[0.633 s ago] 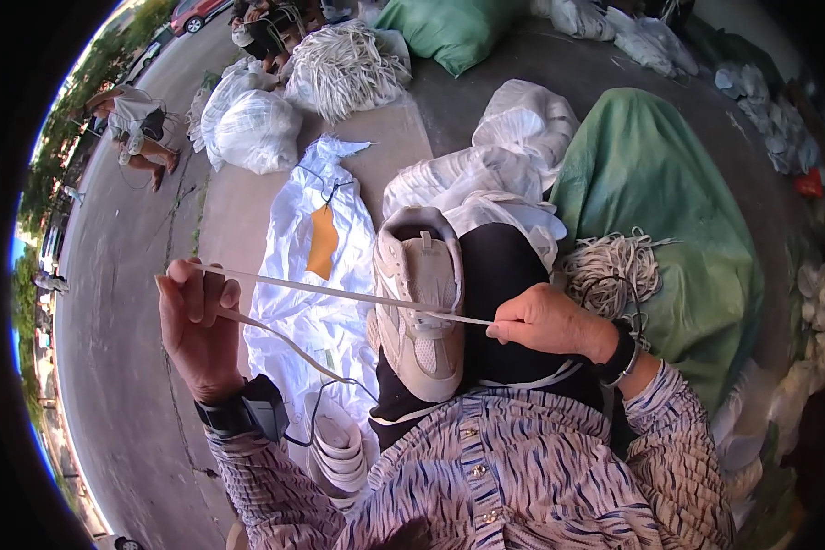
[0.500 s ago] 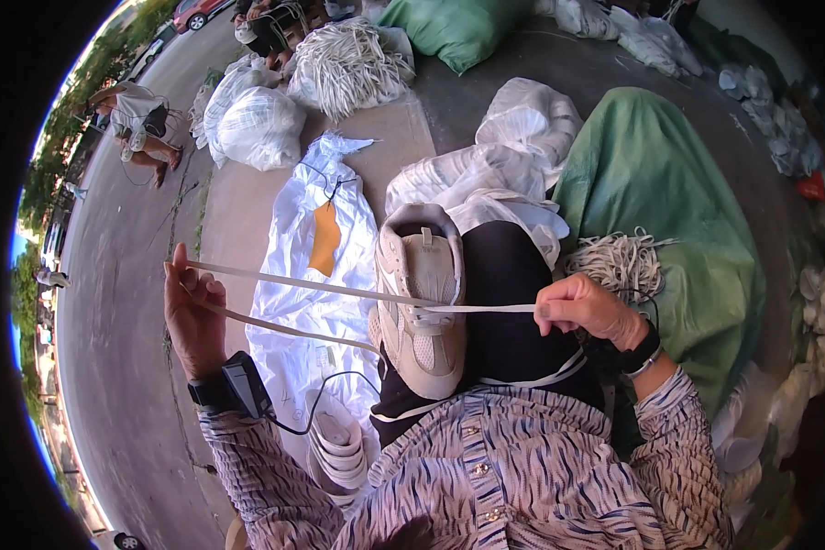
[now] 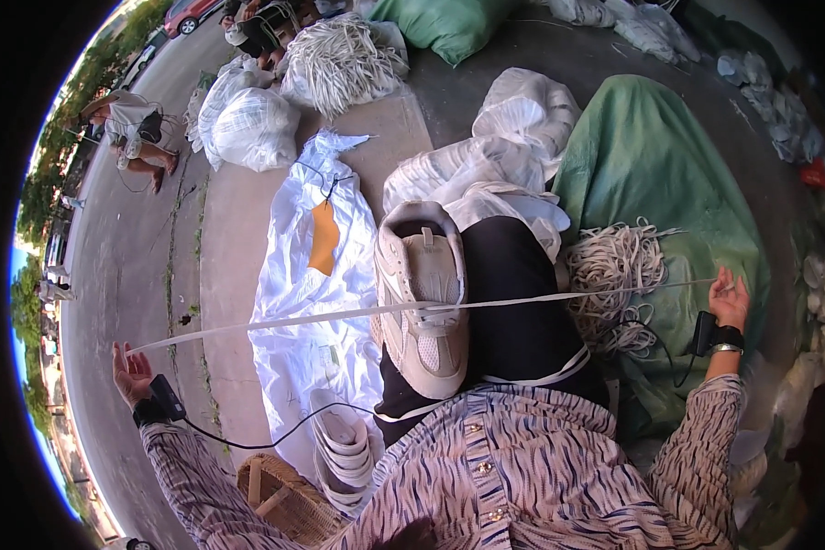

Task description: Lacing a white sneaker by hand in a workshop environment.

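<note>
A beige sneaker point(image 3: 423, 344) rests on my black-clad lap, toe toward me, with part of its lacing in place. A long pale shoelace point(image 3: 330, 313) stretches almost straight across the shoe's front, running out to both sides. At far left, my left hand point(image 3: 133, 374) holds one end near its fingertips, with some fingers extended. Out over the green sack, my right hand point(image 3: 729, 301) pinches the other end between raised fingers. Beside the right knee lies a tangled heap of laces point(image 3: 614, 270).
White sheeting point(image 3: 289, 302) with an orange patch lies left of my lap. Nearby are stacked pale shoe parts point(image 3: 341, 449) and a woven basket point(image 3: 289, 500). A green sack point(image 3: 660, 165) stands at right; white bags point(image 3: 472, 170) lie ahead. Another person point(image 3: 137, 133) sits far left.
My hands have spread far apart, left hand outward and down, right hand out to the right. The doubled lace has become one long line across the shoe.
</note>
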`<state>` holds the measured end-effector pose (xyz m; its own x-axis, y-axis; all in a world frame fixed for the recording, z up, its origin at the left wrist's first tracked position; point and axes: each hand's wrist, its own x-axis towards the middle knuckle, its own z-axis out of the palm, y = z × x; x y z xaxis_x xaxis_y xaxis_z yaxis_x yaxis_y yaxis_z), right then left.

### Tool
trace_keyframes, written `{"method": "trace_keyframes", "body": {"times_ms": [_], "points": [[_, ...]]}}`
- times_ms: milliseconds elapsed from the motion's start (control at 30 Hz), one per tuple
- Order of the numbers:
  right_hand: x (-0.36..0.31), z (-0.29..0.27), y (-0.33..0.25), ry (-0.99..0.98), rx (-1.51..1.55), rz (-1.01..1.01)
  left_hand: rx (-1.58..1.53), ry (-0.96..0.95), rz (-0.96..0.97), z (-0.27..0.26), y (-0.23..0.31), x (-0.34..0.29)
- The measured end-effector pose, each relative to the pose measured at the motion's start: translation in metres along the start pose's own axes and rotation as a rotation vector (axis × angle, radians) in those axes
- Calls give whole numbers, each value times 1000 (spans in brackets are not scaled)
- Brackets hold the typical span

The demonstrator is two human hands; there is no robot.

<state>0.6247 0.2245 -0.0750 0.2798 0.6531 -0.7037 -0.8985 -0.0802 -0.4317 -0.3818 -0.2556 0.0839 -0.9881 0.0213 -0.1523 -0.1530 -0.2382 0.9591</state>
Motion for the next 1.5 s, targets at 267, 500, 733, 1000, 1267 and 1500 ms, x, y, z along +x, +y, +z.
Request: {"method": "trace_keyframes", "body": {"times_ms": [267, 500, 733, 1000, 1267, 1500], "points": [[22, -14, 0, 141, -414, -403, 79, 112, -16, -108, -5, 96], [-77, 100, 204, -866, -899, 188, 597, -873, -311, 114, -178, -212], [-65, 113, 164, -655, -853, 0, 730, -1135, -885, 171, -207, -334], [122, -79, -102, 7, -464, -340, 143, -600, -763, 184, -215, -311], [-18, 35, 111, -539, -1066, -271, -262, -311, -686, 111, -189, -116], [-224, 112, 298, -1345, -1403, 4, 113, 154, -308, -102, -53, 74]]}}
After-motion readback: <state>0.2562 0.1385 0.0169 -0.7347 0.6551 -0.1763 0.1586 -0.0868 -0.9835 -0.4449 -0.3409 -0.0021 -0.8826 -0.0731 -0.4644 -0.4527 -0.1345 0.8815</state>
